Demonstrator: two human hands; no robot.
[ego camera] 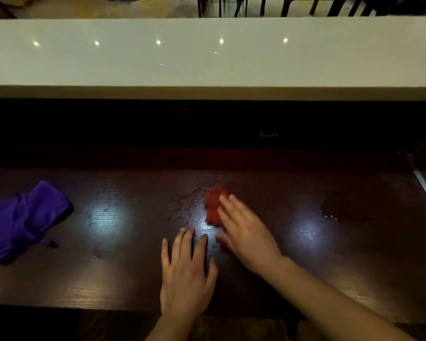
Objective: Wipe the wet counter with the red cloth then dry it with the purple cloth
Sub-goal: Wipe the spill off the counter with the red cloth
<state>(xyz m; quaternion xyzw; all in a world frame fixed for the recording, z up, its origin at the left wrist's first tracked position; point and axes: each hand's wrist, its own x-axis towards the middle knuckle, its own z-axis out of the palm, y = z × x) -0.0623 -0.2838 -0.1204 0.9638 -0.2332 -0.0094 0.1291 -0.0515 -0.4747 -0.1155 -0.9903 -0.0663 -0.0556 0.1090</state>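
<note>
From the head view, my right hand (244,232) lies flat and open on the red cloth (214,205), fingers stretched and pressing it onto the table (330,267). The hand is blurred, so I cannot tell whether any finger curls round the cloth's edge. Most of the cloth shows past my fingertips on the far-left side of the hand; a small bit of red shows under the palm near the thumb. My right forearm runs in from the near right corner, angled toward the far left, the wrist low over the table.

My left hand (186,274) is open too, palm down, fingers spread and pointing away from me, resting flat on the bare wood. It holds nothing. It sits just beside the right hand, on its near-left side, the fingertips close to the right thumb but apart from the cloth. Its wrist comes up over the near edge of the table.

The purple cloth (22,220) lies crumpled at the left, well apart from both hands. The dark wood shines with three bright light patches, one between the purple cloth and my hands, one by my fingertips, one to the right. A darker wet-looking patch (345,207) sits at the far right. Beyond the table runs a white ledge (207,60), higher up.
</note>
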